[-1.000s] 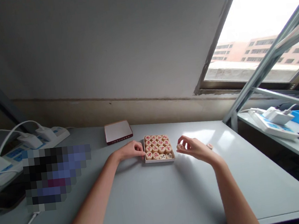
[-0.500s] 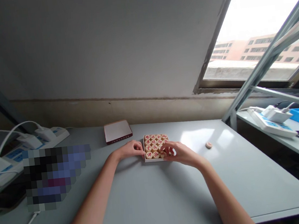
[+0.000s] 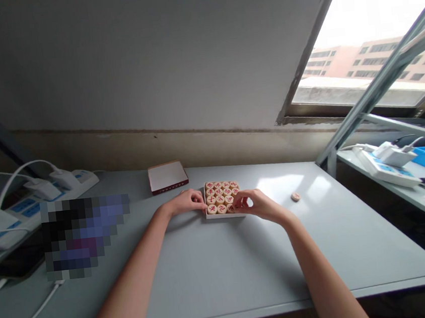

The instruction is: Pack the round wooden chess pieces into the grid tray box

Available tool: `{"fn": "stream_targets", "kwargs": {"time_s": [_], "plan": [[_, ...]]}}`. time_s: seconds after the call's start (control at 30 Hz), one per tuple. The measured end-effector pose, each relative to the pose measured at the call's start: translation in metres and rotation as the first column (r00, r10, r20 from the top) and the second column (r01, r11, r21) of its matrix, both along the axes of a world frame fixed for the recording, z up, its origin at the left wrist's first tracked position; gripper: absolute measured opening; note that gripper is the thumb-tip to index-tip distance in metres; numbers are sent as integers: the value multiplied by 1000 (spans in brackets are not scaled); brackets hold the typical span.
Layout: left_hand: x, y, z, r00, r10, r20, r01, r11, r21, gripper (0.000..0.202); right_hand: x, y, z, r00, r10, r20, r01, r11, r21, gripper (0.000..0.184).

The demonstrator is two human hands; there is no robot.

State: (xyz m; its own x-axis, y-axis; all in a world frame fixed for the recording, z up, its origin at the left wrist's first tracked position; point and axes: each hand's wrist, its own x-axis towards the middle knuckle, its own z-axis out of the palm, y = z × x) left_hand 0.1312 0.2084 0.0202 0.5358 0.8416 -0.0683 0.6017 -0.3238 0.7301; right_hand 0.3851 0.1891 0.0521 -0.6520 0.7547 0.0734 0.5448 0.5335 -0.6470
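A shallow white box (image 3: 225, 215) holds a tight grid of round wooden Chinese chess pieces (image 3: 219, 194) with red characters. My left hand (image 3: 186, 201) sits against the box's left wall, fingers touching it. My right hand (image 3: 254, 206) reaches over the front right corner, its fingertips down on the pieces there and hiding part of that corner. I cannot tell whether it grips a piece. One loose chess piece (image 3: 295, 197) lies on the grey table (image 3: 195, 282) to the right of my right hand.
A flat box lid (image 3: 168, 177) with dark red sides lies behind the pieces. Power strips with plugged-in adapters and white cables (image 3: 31, 208) stand at the left, beside a pixelated patch (image 3: 86, 236). An open window (image 3: 359, 78) and a metal frame rise at the right.
My right hand has moved left from the open table onto the box's front right corner. The piece once pinched in it no longer shows. My left hand stays at the box.
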Motion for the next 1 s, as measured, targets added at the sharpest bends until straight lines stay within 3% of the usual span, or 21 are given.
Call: {"fn": "stream_targets", "kwargs": {"time_s": [0.07, 0.13, 0.17, 0.2, 0.27, 0.3, 0.37, 0.43, 0.5, 0.57, 0.7, 0.83, 0.9, 1.0], "plan": [[0, 0, 0, 1000, 2, 0, -2, 1000, -3, 27, 5, 2, 2, 999, -32, 32, 31, 999, 41, 15], [0, -1, 1, 1000, 2, -5, -2, 1000, -6, 27, 15, 4, 4, 972, -203, 116, 180, 967, 180, 16], [0, -1, 1, 1000, 5, -8, -5, 1000, -5, 28, 22, 6, 4, 919, -355, 172, 296, 908, 295, 16], [1, -1, 1, 1000, 7, -10, -7, 1000, -4, 28, 30, 7, 2, 821, -526, 224, 406, 812, 419, 16], [1, -1, 1, 1000, 15, -14, -15, 1000, -2, 29, 45, 10, -2, 545, -782, 301, 520, 597, 611, 17], [1, -1, 1, 1000, 20, -15, -20, 1000, -1, 30, 52, 11, -4, 418, -842, 341, 543, 532, 649, 19], [2, -1, 1, 1000, 26, -16, -26, 1000, -4, 30, 64, 12, -9, 269, -847, 458, 618, 517, 593, 27], [2, 0, 0, 1000, 23, -16, -24, 1000, -14, 29, 73, 13, -11, 239, -784, 573, 732, 533, 425, 36], [3, 0, 0, 1000, 15, -10, -15, 1000, -22, 28, 80, 14, -13, 276, -727, 629, 792, 543, 279, 41], [3, 0, 0, 1000, 19, 1, -19, 1000, -15, 28, 84, 15, -15, 360, -702, 614, 770, 595, 229, 36], [3, 1, -1, 1000, 15, -14, -15, 1000, -13, 27, 79, 18, -20, 654, -592, 472, 622, 775, 110, 15], [1, 2, -1, 1000, 1, -5, -1, 1000, -11, 26, 54, 17, -15, 903, -389, 183, 387, 921, 49, 9], [1, 1, 0, 1000, 8, 11, -8, 1000, -11, 25, 40, 13, -7, 966, -249, 67, 250, 968, 4, 16], [3, -3, 4, 1000, 6, 23, -5, 1000, -31, 25, 24, 6, 5, 995, -103, 1, 103, 993, -65, 23]]}}
